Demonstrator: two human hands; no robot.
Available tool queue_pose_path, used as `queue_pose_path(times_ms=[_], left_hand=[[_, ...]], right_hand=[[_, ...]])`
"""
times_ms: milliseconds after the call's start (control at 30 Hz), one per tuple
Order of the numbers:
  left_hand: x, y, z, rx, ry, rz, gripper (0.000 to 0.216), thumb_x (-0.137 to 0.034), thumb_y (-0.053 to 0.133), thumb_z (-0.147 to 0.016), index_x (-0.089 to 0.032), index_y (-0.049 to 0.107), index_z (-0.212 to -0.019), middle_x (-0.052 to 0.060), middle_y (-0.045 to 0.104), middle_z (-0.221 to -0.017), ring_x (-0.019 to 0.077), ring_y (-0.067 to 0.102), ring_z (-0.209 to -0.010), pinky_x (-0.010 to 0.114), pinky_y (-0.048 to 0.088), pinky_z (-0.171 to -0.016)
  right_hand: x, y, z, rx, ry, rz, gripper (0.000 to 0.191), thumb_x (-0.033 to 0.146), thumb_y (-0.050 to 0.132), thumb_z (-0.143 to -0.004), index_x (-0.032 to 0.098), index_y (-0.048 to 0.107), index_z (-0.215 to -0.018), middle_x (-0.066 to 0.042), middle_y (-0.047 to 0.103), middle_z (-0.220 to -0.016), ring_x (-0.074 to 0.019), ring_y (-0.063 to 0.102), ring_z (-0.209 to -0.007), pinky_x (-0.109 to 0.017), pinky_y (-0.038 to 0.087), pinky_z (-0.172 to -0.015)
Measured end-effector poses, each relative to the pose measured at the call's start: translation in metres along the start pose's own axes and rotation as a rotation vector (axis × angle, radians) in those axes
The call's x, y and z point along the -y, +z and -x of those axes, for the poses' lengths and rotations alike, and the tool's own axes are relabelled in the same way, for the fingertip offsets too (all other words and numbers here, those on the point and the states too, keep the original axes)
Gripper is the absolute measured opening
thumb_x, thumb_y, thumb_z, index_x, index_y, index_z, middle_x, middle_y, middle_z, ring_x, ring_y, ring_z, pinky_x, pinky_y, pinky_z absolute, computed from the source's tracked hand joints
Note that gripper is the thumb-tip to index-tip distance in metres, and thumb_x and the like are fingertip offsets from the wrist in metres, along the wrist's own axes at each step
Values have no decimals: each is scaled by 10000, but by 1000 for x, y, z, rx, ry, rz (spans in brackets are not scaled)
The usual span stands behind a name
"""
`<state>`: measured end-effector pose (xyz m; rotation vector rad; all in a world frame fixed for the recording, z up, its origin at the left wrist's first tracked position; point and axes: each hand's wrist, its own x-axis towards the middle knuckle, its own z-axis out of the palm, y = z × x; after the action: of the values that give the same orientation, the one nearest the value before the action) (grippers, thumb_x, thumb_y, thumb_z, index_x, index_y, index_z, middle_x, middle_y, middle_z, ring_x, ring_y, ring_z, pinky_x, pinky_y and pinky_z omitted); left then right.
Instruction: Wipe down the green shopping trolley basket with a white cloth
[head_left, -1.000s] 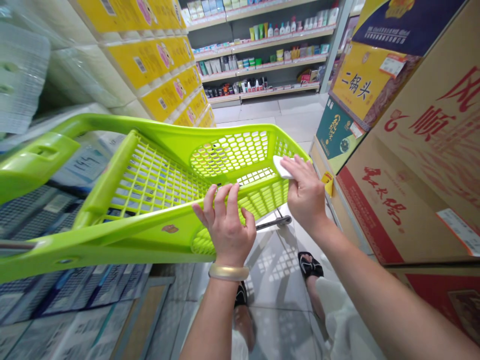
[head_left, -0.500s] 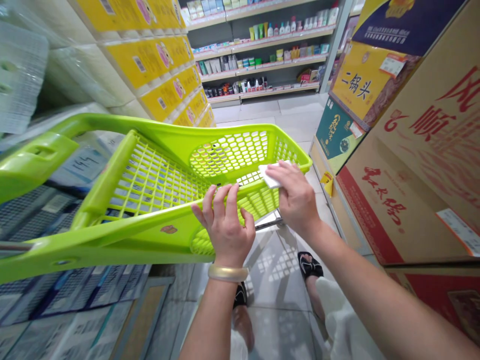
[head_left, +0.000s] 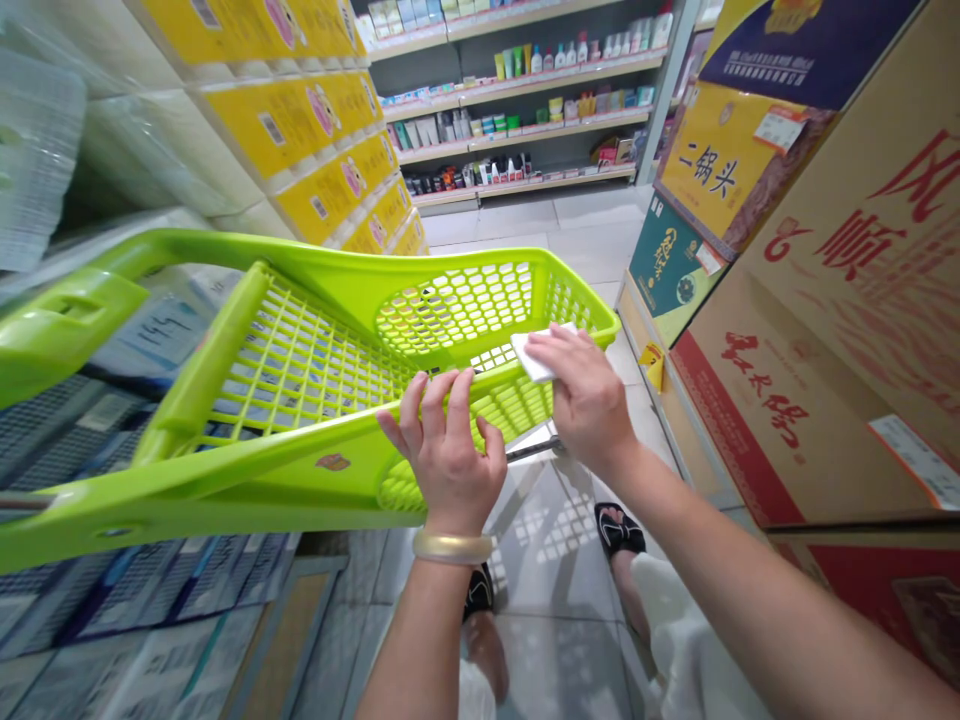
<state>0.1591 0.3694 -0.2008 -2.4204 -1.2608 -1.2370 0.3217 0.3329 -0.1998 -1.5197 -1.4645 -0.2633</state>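
A lime-green plastic shopping basket point(head_left: 300, 350) is tipped up in front of me, its mesh inside facing me. My left hand point(head_left: 446, 455) grips its near rim, fingers curled over the edge; a pale bangle sits on that wrist. My right hand point(head_left: 585, 395) presses a white folded cloth point(head_left: 534, 352) against the basket's rim at its right end, fingers closed on the cloth.
Stacked yellow cartons point(head_left: 315, 130) and wrapped packs stand on the left. Large cardboard boxes point(head_left: 825, 300) with red lettering line the right. A shelf of bottles point(head_left: 525, 90) crosses the far end. A tiled floor point(head_left: 555, 240) runs down the aisle; my sandalled feet point(head_left: 619, 530) show below.
My right hand has slid the white cloth leftward along the basket's rim. The left hand has kept its hold on the near rim.
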Motion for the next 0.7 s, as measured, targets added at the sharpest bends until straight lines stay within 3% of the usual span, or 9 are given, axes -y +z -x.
queue_pose_path(times_ms=[100, 333, 400, 567, 633, 700], left_hand=[[1, 0, 0, -10, 19, -8, 488, -170, 557, -766, -182, 583, -1253, 100, 617, -1230, 275, 388, -1361, 460, -115, -1210], [1, 0, 0, 5, 30, -1, 506, -172, 552, -784, -204, 565, -1289, 89, 611, -1249, 279, 394, -1362, 460, -118, -1209], [-1, 1, -1, 13, 8, 10, 505, -180, 552, -785, -200, 563, -1290, 94, 606, -1254, 290, 382, -1370, 472, -140, -1201], [-1, 2, -1, 23, 7, 22, 511, -213, 562, -781, -180, 558, -1290, 113, 593, -1273, 300, 356, -1382, 478, -126, -1203], [0, 1, -1, 28, 18, 18, 514, -203, 559, -784, -178, 555, -1297, 112, 594, -1275, 292, 359, -1381, 471, -109, -1209], [0, 0, -1, 39, 16, 14, 515, -186, 550, -793, -186, 551, -1308, 105, 596, -1276, 283, 364, -1382, 464, -101, -1214]], right_hand=[[8, 1, 1, 67, -90, -26, 478, 28, 392, -861, 245, 666, -1188, -21, 693, -1254, -179, 568, -1275, -438, 383, -1156], [-34, -8, -7, -138, 163, 149, 455, 36, 393, -843, 234, 690, -1125, -49, 725, -1179, -242, 610, -1223, -528, 433, -1089], [-24, -5, -5, -110, 118, 104, 457, 35, 397, -846, 235, 686, -1137, -48, 717, -1197, -235, 597, -1241, -518, 421, -1104], [15, 2, 1, 121, -157, -86, 445, 45, 393, -889, 246, 665, -1180, -19, 690, -1258, -170, 557, -1288, -411, 386, -1148], [10, 0, -1, 102, -132, -74, 446, 44, 389, -890, 248, 667, -1173, -19, 694, -1250, -172, 563, -1281, -418, 389, -1144], [-7, -3, -4, 0, -12, -5, 448, 39, 392, -877, 246, 675, -1156, -30, 708, -1221, -201, 581, -1262, -470, 397, -1131]])
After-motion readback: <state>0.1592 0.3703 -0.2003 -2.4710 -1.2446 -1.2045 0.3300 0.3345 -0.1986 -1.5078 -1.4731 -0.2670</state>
